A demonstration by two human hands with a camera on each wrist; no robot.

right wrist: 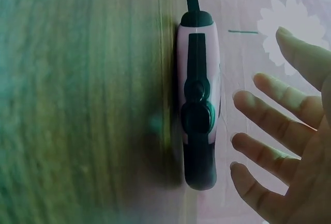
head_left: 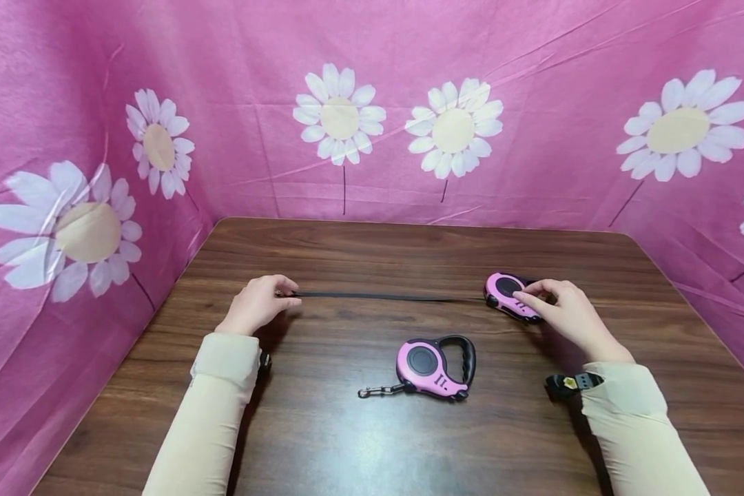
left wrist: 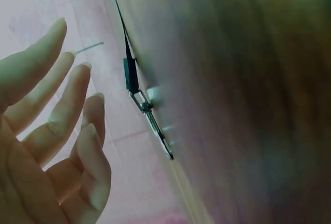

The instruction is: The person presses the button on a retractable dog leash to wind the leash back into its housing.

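On the far part of the table lies a pink and black retractable dog leash (head_left: pixel 502 295), its black strap (head_left: pixel 372 297) drawn out to the left in a straight line. Over the strap's left end is my left hand (head_left: pixel 257 304), fingers parted. The left wrist view has the metal snap hook (left wrist: pixel 146 106) lying apart from the loosely bent fingers (left wrist: pixel 67 92). Just above the leash's handle hovers my right hand (head_left: pixel 570 317). In the right wrist view the leash body (right wrist: pixel 198 94) stands free of the spread fingers (right wrist: pixel 269 107).
Nearer to me, between the forearms, a second pink leash (head_left: pixel 421 362) rests on the wooden table (head_left: pixel 310 441), its strap retracted and its snap hook (head_left: pixel 378 391) pointing left. A pink cloth (head_left: pixel 242 151) with white flowers surrounds the table's back and sides.
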